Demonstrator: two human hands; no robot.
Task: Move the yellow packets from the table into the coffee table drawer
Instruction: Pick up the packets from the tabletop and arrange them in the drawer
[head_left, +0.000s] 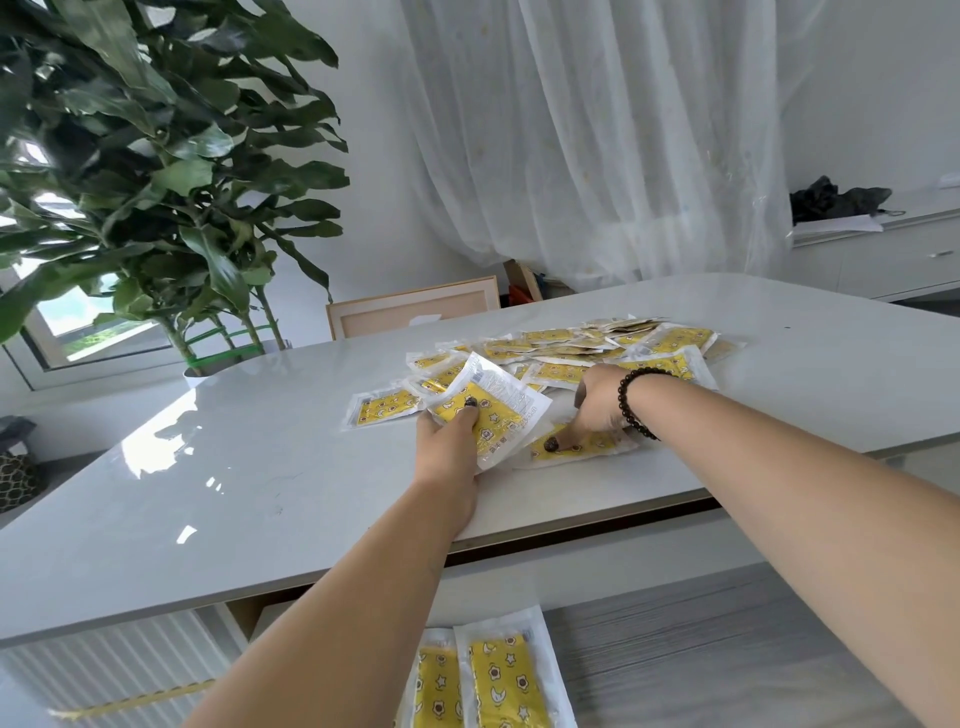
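Note:
Several yellow packets (566, 358) lie in a loose heap on the white table (260, 467). My left hand (449, 441) grips one yellow packet (493, 410), lifted and tilted above the tabletop. Beside it, my right hand (597, 402), with a dark bead bracelet on the wrist, presses its thumb on another flat packet (576, 447) near the table's front edge. Two more yellow packets (498, 675) lie below the table edge in the open drawer (675, 649).
A large leafy plant (156, 171) stands behind the table's left end. A wooden frame (413, 312) leans behind the table. Sheer white curtains (597, 130) hang at the back, and a white cabinet (883, 254) with dark items stands at the right.

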